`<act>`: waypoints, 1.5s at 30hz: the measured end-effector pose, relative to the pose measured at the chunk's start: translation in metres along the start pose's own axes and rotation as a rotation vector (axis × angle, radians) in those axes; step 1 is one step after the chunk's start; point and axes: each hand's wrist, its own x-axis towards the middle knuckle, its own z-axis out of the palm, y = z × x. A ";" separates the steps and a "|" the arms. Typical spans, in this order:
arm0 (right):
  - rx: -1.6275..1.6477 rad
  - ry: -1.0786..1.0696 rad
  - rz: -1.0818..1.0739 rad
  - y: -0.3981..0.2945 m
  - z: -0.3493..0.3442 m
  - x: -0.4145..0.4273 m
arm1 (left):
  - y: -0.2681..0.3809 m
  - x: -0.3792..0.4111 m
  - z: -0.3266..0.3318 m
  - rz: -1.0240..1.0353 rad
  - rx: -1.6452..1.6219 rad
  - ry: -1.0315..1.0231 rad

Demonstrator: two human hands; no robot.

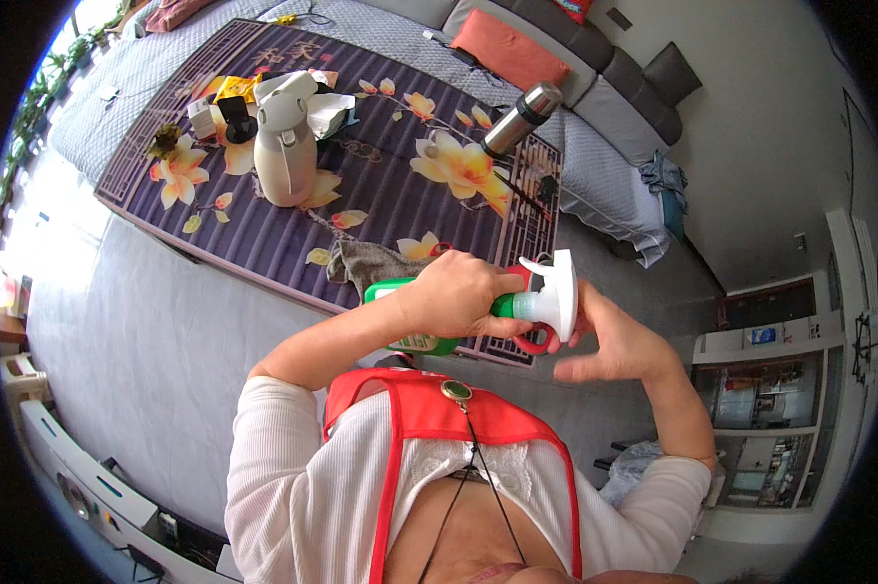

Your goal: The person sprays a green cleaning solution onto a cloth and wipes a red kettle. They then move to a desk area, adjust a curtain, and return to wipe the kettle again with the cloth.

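Observation:
My left hand (461, 296) is closed around the neck of a green spray bottle (428, 343), which lies tilted on its side with a label bearing writing. Its white trigger head (559, 296) points to the right. Beside that head is my right hand (618, 339), thumb spread from the fingers; some fingertips are hidden behind the head. Red loops, possibly scissor handles (534, 343), show just under the bottle neck, close to my right fingertips. Whether that hand grips them cannot be told. A grey-brown cloth (373, 266) lies on the table edge behind the bottle.
A low table with a floral cover (380, 182) carries a cream thermos jug (286, 160), a steel vacuum flask (523, 120), a small black box (236, 120) and a yellow packet (236, 89). Beyond it runs a sofa (599, 160) with an orange cushion (510, 50).

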 end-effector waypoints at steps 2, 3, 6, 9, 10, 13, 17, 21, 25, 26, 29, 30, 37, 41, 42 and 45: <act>0.285 0.047 0.241 0.001 -0.001 0.001 | 0.000 0.001 0.005 0.027 0.021 -0.009; 0.173 0.060 0.193 0.000 0.002 0.003 | -0.002 0.002 0.006 0.038 0.007 -0.023; -0.340 0.072 0.005 -0.008 0.006 0.002 | -0.011 0.003 0.005 0.033 -0.158 -0.226; -0.788 0.031 -0.564 -0.002 0.005 0.011 | -0.027 0.001 0.014 -0.081 -0.748 -0.530; -0.920 -0.005 -0.630 -0.003 0.003 0.009 | -0.030 0.000 0.019 -0.065 -0.824 -0.536; -1.140 0.071 -0.951 -0.008 0.001 0.011 | -0.039 -0.001 0.025 -0.040 -0.917 -0.579; -1.163 0.293 -0.921 0.004 -0.013 0.023 | -0.050 0.001 0.024 -0.097 -0.926 -0.442; -0.004 0.355 -0.283 0.039 0.001 0.027 | -0.031 0.001 -0.002 -0.214 -0.645 -0.168; 0.478 0.389 -0.322 0.075 0.034 0.032 | -0.028 0.002 0.006 -0.248 -0.205 0.196; 0.416 0.487 -0.299 0.073 0.048 0.034 | -0.026 0.003 0.007 -0.256 -0.141 0.251; 0.269 0.648 -0.363 0.064 0.073 0.059 | -0.022 0.005 0.014 -0.253 0.086 0.357; 0.276 0.629 -0.327 0.059 0.077 0.066 | -0.020 0.003 0.015 -0.257 0.143 0.378; 0.525 0.968 -0.174 0.083 0.124 0.100 | -0.014 -0.041 0.076 -0.241 0.379 0.369; 0.257 0.874 -0.076 0.132 0.154 0.094 | -0.031 -0.077 0.118 -0.233 0.305 0.332; 0.408 0.882 -0.141 0.135 0.158 0.094 | -0.034 -0.085 0.122 -0.244 0.247 0.292; 0.329 0.776 -0.155 0.152 0.168 0.094 | -0.042 -0.112 0.136 -0.314 -0.011 0.317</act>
